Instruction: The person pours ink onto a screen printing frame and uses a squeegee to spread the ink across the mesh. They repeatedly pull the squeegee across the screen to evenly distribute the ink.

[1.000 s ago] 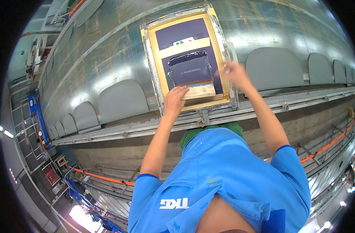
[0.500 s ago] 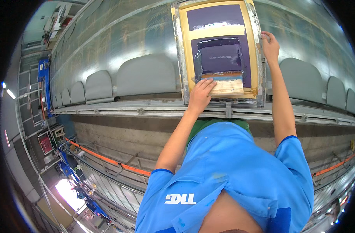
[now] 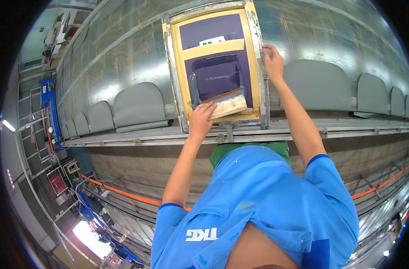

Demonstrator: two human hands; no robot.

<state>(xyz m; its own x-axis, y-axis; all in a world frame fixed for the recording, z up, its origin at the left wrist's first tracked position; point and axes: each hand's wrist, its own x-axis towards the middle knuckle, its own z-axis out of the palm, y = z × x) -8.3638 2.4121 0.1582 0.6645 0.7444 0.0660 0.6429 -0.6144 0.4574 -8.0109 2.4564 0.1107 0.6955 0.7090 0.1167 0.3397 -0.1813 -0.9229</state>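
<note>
On yellow-bordered screen frame [image 3: 256, 67]: wooden squeegee [image 3: 228, 104], left hand [image 3: 201, 120] gripping

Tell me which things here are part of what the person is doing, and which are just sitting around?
In use:
- left hand on the wooden squeegee
- right hand gripping the screen frame
- dark ink patch on the mesh

Just lying about:
- grey shaped panels along the long table
- blue rack
- orange strap
</note>
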